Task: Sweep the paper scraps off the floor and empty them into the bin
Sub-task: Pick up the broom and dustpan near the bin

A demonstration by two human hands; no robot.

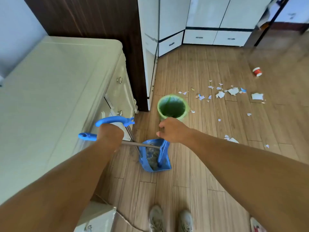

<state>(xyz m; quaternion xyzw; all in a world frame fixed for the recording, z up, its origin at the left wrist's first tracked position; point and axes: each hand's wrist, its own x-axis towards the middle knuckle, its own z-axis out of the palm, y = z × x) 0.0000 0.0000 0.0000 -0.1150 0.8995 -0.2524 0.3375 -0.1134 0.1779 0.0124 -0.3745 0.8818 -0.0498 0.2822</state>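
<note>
My left hand (109, 135) grips two blue handles together: the looped dustpan handle (115, 119) and the broom handle end (87, 136). Their metal shafts run down to the blue dustpan (164, 165) on the floor, where the blue broom head (163, 150) rests inside. My right hand (172, 130) hovers just above the dustpan, fingers loosely curled, holding nothing. The green bin (173, 107) stands right beyond that hand. Several white and blue paper scraps (233, 91) lie scattered on the wooden floor to the right of the bin.
A cream cabinet (58, 97) with drawer knobs fills the left. White wardrobes (200, 22) line the back wall. A red-and-white spool (257, 71) lies on the floor at far right. My shoes (170, 218) are at the bottom edge.
</note>
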